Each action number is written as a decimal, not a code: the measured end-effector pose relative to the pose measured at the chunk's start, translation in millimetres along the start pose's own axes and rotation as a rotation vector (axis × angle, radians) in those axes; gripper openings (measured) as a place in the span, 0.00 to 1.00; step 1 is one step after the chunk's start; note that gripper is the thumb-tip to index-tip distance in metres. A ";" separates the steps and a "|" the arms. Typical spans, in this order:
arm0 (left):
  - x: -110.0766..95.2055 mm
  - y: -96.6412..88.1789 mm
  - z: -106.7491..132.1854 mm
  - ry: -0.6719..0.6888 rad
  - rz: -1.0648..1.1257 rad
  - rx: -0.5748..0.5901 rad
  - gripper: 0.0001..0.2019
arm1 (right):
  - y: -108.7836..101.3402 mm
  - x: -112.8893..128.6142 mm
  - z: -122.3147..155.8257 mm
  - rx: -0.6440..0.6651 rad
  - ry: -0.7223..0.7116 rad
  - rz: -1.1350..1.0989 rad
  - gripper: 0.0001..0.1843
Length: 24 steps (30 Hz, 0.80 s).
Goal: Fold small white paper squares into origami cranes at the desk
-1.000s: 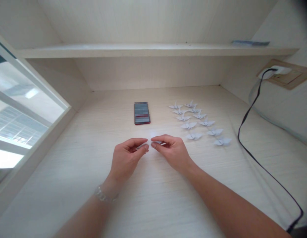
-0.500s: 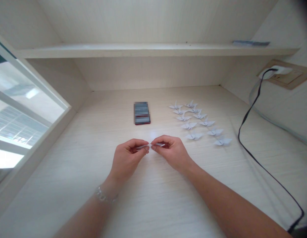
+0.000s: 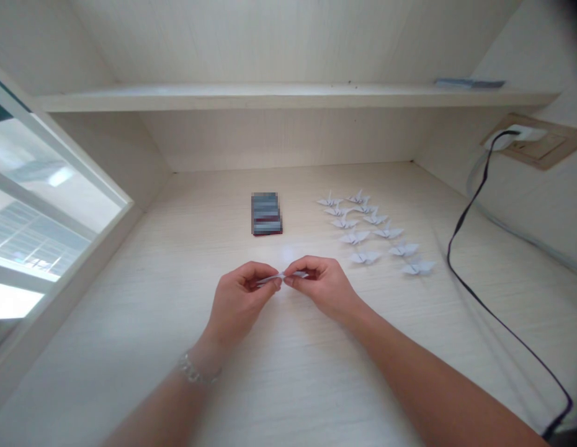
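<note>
My left hand [image 3: 237, 299] and my right hand [image 3: 323, 287] meet above the pale wood desk [image 3: 288, 379]. Their fingertips pinch opposite ends of a narrow folded white paper [image 3: 281, 277], and the fingers hide part of it. To the right of my hands, several small white origami cranes [image 3: 376, 218] stand in loose rows; the nearest is a short way from my right hand. A dark rectangular object with a pixelated surface [image 3: 267, 213] lies flat beyond my hands. A metal bracelet [image 3: 193, 369] circles my left wrist.
A shelf [image 3: 270, 98] spans the back above the desk, with a flat blue-grey item [image 3: 469, 83] on it. A black cable [image 3: 484, 298] runs from a wall socket [image 3: 533, 143] down the right side. A window [image 3: 51, 198] lies along the left.
My hands have drawn slightly closer and lower in view, and the folded paper now shows as a tighter, thinner strip between my fingertips.
</note>
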<state>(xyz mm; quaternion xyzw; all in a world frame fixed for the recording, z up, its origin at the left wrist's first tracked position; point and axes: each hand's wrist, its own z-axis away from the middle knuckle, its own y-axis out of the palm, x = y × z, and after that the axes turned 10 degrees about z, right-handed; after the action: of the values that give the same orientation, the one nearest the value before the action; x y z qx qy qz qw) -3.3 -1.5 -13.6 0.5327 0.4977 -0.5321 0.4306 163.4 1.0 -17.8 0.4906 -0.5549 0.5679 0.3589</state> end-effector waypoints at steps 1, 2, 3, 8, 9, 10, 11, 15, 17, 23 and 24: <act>-0.1 0.0 0.1 0.003 -0.002 0.002 0.08 | 0.0 0.1 0.0 0.000 0.001 0.000 0.03; -0.4 0.1 0.3 0.008 -0.004 0.002 0.07 | 0.0 0.1 -0.1 -0.001 0.004 0.000 0.03; -0.7 0.1 0.5 0.013 -0.006 0.004 0.07 | 0.0 0.1 -0.1 -0.001 0.006 0.000 0.03; -3.2 0.2 1.3 0.008 -0.037 0.035 0.08 | 0.6 -0.8 0.2 0.020 0.002 0.010 0.04; -3.8 0.2 1.3 0.003 -0.047 0.040 0.08 | 0.6 -0.8 0.3 0.023 0.005 0.010 0.05; -4.4 0.2 1.2 -0.002 -0.054 0.043 0.08 | 0.5 -0.8 0.3 0.026 0.010 0.011 0.05; -4.9 0.2 1.1 -0.009 -0.053 0.048 0.08 | 0.4 -0.6 0.4 0.031 0.018 0.014 0.06; -5.4 0.5 0.2 -0.043 0.004 0.073 0.08 | -0.6 0.6 0.7 0.081 0.055 0.026 0.07; -5.3 0.8 -0.3 -0.062 0.034 0.079 0.09 | -0.5 0.6 1.0 0.096 0.058 0.030 0.07; -6.5 1.8 -1.9 -0.132 0.123 0.081 0.10 | 3.3 -2.3 1.1 0.065 0.076 -0.025 0.07; -6.7 1.8 -2.1 -0.137 0.127 0.080 0.10 | 3.8 -2.5 1.0 0.059 0.082 -0.043 0.07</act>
<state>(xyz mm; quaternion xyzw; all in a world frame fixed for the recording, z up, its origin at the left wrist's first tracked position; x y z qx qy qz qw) -0.8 -0.2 -7.0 0.5425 0.4106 -0.5582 0.4748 160.6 -0.1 -21.3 0.4892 -0.5120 0.5959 0.3787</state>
